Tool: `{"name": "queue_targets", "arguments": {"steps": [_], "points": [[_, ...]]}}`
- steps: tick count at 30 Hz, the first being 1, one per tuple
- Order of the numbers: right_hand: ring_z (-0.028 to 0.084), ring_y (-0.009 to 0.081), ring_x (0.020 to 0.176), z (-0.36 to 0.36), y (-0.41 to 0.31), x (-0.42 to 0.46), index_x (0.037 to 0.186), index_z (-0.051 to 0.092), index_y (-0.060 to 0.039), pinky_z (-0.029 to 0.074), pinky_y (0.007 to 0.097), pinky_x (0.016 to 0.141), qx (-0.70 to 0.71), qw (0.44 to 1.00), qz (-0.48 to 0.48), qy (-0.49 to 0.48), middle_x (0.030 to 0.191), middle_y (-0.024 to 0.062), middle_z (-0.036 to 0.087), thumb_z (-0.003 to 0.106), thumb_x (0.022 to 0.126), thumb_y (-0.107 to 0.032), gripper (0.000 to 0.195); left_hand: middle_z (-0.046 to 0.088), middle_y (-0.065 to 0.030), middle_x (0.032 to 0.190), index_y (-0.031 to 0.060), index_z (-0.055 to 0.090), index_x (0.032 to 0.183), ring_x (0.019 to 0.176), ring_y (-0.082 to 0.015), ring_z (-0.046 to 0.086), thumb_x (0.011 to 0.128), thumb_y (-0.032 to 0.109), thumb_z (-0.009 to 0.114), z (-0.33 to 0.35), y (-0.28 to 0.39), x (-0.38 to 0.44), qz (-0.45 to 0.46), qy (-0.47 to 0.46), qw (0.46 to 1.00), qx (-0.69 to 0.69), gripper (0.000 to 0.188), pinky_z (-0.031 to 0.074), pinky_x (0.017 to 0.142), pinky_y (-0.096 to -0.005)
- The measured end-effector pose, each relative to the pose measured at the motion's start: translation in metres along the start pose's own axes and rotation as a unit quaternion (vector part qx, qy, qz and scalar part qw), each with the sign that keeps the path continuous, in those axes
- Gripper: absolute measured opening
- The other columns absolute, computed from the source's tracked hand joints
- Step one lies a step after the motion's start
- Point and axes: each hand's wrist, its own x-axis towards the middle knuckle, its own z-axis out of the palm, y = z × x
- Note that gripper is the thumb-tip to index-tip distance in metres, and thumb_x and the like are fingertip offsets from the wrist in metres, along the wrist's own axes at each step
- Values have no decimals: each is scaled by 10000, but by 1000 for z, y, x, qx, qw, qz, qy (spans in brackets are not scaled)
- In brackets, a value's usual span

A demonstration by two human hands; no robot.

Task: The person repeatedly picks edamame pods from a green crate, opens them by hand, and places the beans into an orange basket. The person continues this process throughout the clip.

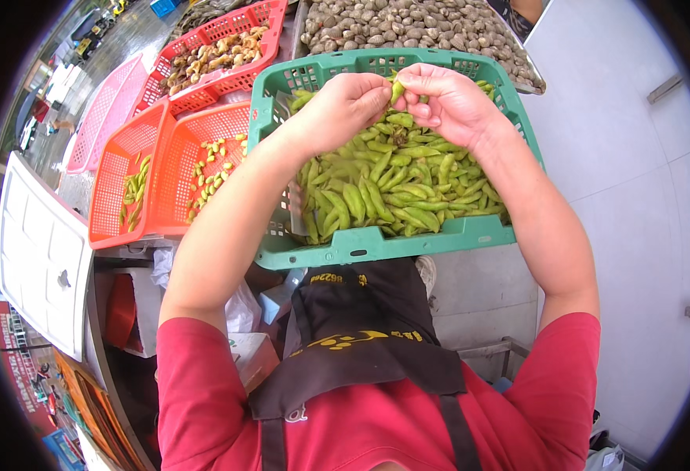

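Above a large green plastic basket point(351, 244), both my hands meet near its far side. A green soybean pod point(398, 92) is pinched between the fingertips of my left hand point(351, 109) and my right hand point(445, 100). The left fingers are curled in, so whatever lies behind them is hidden. Beneath the hands, the basket holds a thick layer of green soybean pods point(404, 191). Left of it, shelled green beans point(212, 182) lie scattered in an orange plastic basket point(189, 132), partly covered by my left forearm.
A narrower orange basket point(118, 144) at the left holds several pods. Behind it are a pink basket point(106, 112) and a red basket point(203, 88) of shellfish. A metal tray of ribbed clams point(398, 26) sits beyond the green basket. A white lid point(45, 253) stands tilted at far left.
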Motion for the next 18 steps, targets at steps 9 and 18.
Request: {"name": "queue_targets", "arguments": {"steps": [9, 18], "points": [[475, 70, 528, 8, 2, -1, 901, 579, -43, 346, 174, 446, -20, 997, -64, -37, 754, 53, 601, 566, 899, -183, 140, 489, 17, 618, 37, 582, 846, 513, -99, 424, 888, 186, 504, -1, 1, 0, -73, -16, 965, -251, 173, 342, 488, -228], [450, 53, 525, 22, 4, -2, 826, 550, -52, 289, 183, 401, -121, 989, -11, 83, 699, 7, 531, 645, 854, -295, 263, 545, -33, 629, 14, 572, 816, 550, -154, 512, 875, 180, 506, 10, -5, 7, 53, 176, 955, 233, 188, 417, 525, -274]]}}
